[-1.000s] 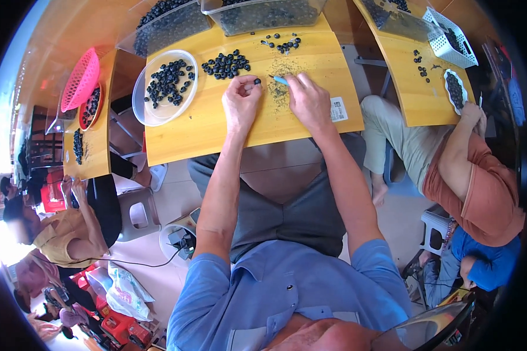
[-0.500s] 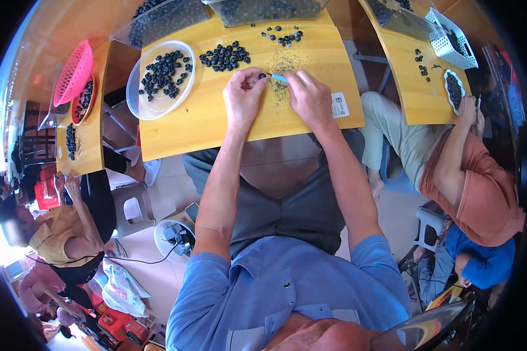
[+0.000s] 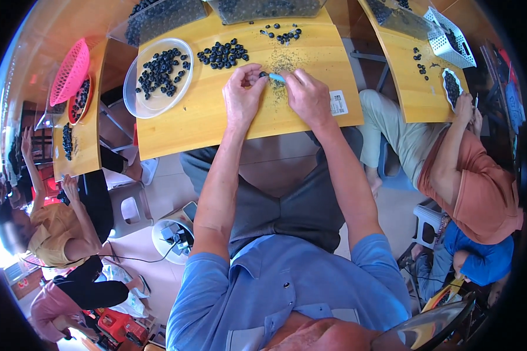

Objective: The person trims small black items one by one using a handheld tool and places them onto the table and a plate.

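Above the middle of the yellow wooden table (image 3: 216,126), my left hand (image 3: 243,95) pinches a small dark round ball (image 3: 263,75) between thumb and fingers. My right hand (image 3: 308,98) grips a slim tool with a light-blue handle (image 3: 276,77), its end close against the ball; the tip is too small to make out. Dark crumbs (image 3: 283,61) lie scattered just beyond both hands. To the left of them is a loose pile of similar dark balls (image 3: 222,54). A round clear plastic tub (image 3: 129,93) farther left holds many more.
Clear bins (image 3: 266,13) of dark balls stand along the far edge, with a small group of balls (image 3: 287,36) before them. A printed label (image 3: 338,102) lies right of my hand. People sit at side tables; a bucket (image 3: 163,237) stands on the floor.
My hands stay nearly in place, the blue tool slightly turned against the ball. At the left, a person has raised an arm, and another in pink has shifted.
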`<state>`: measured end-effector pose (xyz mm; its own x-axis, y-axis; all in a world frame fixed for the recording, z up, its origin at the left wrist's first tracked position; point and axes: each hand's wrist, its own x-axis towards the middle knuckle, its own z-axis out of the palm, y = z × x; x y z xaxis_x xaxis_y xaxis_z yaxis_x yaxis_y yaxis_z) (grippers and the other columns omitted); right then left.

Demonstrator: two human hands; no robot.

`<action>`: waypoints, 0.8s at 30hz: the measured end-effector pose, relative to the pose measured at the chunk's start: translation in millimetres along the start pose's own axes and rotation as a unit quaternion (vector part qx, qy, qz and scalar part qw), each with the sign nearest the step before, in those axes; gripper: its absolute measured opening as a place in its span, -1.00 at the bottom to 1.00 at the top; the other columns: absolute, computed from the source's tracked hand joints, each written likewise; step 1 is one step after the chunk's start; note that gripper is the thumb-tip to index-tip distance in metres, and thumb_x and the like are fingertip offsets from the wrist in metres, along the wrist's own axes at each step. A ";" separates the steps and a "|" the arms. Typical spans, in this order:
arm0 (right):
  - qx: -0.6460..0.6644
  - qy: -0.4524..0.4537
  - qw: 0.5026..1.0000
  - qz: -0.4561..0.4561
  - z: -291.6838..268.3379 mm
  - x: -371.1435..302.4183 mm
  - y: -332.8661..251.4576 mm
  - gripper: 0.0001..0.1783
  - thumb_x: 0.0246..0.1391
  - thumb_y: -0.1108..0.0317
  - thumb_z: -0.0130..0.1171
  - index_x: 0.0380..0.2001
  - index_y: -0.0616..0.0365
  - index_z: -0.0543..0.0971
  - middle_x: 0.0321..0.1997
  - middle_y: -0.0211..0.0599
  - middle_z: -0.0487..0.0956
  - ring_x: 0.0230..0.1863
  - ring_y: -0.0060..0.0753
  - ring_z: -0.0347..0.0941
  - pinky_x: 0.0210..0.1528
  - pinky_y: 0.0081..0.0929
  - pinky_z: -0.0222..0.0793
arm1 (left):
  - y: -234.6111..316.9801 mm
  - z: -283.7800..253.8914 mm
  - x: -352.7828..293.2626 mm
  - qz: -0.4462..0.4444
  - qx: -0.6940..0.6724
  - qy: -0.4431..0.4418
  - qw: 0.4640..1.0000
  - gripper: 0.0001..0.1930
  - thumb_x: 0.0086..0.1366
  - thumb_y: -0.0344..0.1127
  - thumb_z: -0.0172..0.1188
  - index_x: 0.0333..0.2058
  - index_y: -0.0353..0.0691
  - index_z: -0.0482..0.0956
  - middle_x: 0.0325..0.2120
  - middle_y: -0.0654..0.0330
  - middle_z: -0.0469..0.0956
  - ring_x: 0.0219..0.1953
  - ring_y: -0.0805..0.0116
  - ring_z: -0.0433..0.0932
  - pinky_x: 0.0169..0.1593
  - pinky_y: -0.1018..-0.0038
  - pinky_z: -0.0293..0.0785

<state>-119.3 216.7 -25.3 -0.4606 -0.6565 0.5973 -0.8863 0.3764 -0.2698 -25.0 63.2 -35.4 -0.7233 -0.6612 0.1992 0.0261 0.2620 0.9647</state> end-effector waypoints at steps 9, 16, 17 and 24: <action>-0.036 -0.042 0.998 0.043 7.8 0.6 4.5 -0.70 0.05 0.50 0.28 -0.10 0.06 0.69 -0.33 -0.33 0.55 -0.40 -0.22 0.63 -0.38 -0.26 0.59 | -2.4 1.9 -5.6 0.033 -0.128 0.020 0.991 -0.67 0.25 -0.64 0.41 -0.03 -0.37 0.57 -0.19 0.14 0.67 -0.14 0.47 0.66 0.01 0.54 0.63; -0.022 0.021 0.999 0.012 2.6 -1.1 2.0 -0.70 0.07 0.48 0.28 -0.08 0.04 0.68 -0.33 -0.35 0.53 -0.41 -0.25 0.62 -0.40 -0.29 0.58 | 2.3 1.3 -3.4 0.020 -0.161 0.028 0.986 -0.65 0.23 -0.64 0.43 -0.03 -0.38 0.55 -0.20 0.13 0.69 -0.16 0.48 0.68 -0.02 0.54 0.65; -0.012 0.027 1.000 -0.003 1.8 -0.9 1.7 -0.69 0.07 0.47 0.28 -0.08 0.03 0.68 -0.34 -0.36 0.52 -0.41 -0.26 0.62 -0.40 -0.30 0.57 | 1.8 1.1 -3.1 0.016 -0.139 0.025 0.990 -0.65 0.23 -0.64 0.43 -0.04 -0.38 0.55 -0.20 0.13 0.70 -0.15 0.48 0.69 -0.01 0.54 0.65; -0.008 0.026 0.999 -0.021 0.0 -0.9 1.5 -0.65 0.05 0.47 0.28 -0.05 0.01 0.67 -0.36 -0.38 0.48 -0.38 -0.32 0.60 -0.37 -0.33 0.57 | 2.6 1.3 -2.0 -0.008 -0.130 0.006 0.991 -0.65 0.27 -0.65 0.40 0.00 -0.39 0.56 -0.18 0.12 0.67 -0.13 0.46 0.67 0.01 0.56 0.63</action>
<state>-120.2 217.9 -26.2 -0.4197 -0.6373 0.6463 -0.9037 0.3596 -0.2323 -24.3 66.1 -33.5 -0.7173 -0.6722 0.1832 0.1927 0.0612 0.9794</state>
